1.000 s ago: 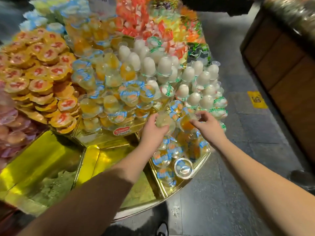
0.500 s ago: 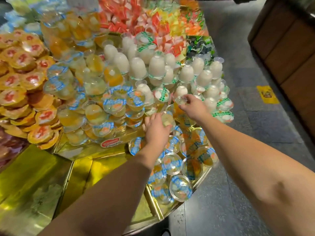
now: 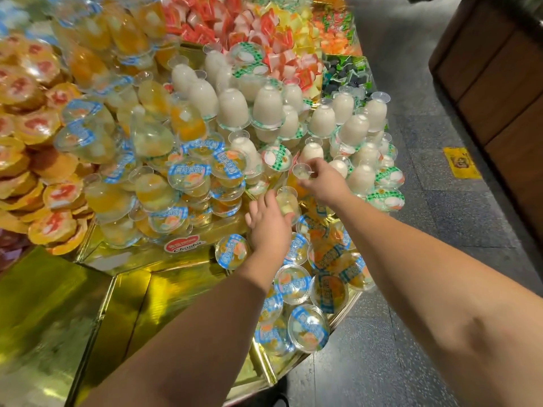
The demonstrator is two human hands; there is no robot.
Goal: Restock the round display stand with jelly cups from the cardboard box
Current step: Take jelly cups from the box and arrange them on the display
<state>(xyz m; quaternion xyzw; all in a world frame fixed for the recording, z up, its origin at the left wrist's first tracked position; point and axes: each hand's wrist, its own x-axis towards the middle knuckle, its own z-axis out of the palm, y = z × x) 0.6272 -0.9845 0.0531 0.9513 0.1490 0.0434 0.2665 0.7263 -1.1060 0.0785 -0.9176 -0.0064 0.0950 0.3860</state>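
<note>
The round display stand has gold trays piled with jelly cups. My left hand grips an upturned clear jelly cup with pale fruit at the foot of the blue-lidded pile. My right hand pinches the base of another clear jelly cup a little higher, beside the white jelly cups. More blue-lidded cups lie loose in the tray section below both hands. No cardboard box is in view.
Orange-lidded cups fill the left section, red and yellow wrapped sweets the far one. A bare gold tray section lies at the near left. Grey floor runs along the right, with a wooden counter beyond.
Both hands have moved up the pile with their cups, the right one toward the white cups. The view has shifted closer and rightward along the stand.
</note>
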